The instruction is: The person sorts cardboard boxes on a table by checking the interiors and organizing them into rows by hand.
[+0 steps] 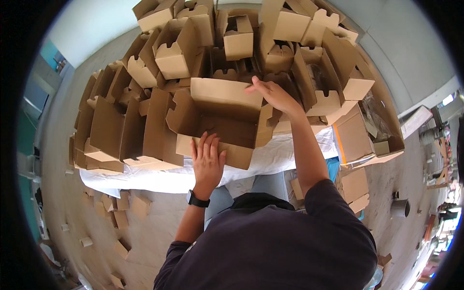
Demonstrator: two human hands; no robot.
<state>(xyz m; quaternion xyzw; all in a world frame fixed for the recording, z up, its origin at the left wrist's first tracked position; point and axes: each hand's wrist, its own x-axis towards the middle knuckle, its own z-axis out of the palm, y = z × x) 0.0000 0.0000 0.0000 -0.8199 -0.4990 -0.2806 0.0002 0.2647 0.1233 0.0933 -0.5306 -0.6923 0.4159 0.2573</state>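
the left hand (208, 159) lies flat with its fingers spread wide, palm pressed on the near wall of an open cardboard box (220, 121); it grips nothing, only presses. a dark watch (197, 199) sits on that wrist. the right hand (273, 94) reaches across to the far right corner of the same box, fingers stretched out and laid over the top of the far flap, thumb side toward the box; whether the fingers curl behind the flap cannot be told. the box stands open-side up, its near wall hanging just over the near edge of the bench, its far flap standing upright and its side tabs folded inward.

the bench is covered by a white sheet (285, 152) that shows only along the near edge, under the box and to its right. to the left of the box, touching it, stand folded boxes on edge in a row (116, 130) reaching to the left end of the bench. beyond the box, a heap of more folded boxes (241, 38) fills the far side, stacked at many angles. at the right end leans a large open carton (357, 140) with flat pieces in it. on the floor by the near left corner lie small cardboard scraps (125, 212).
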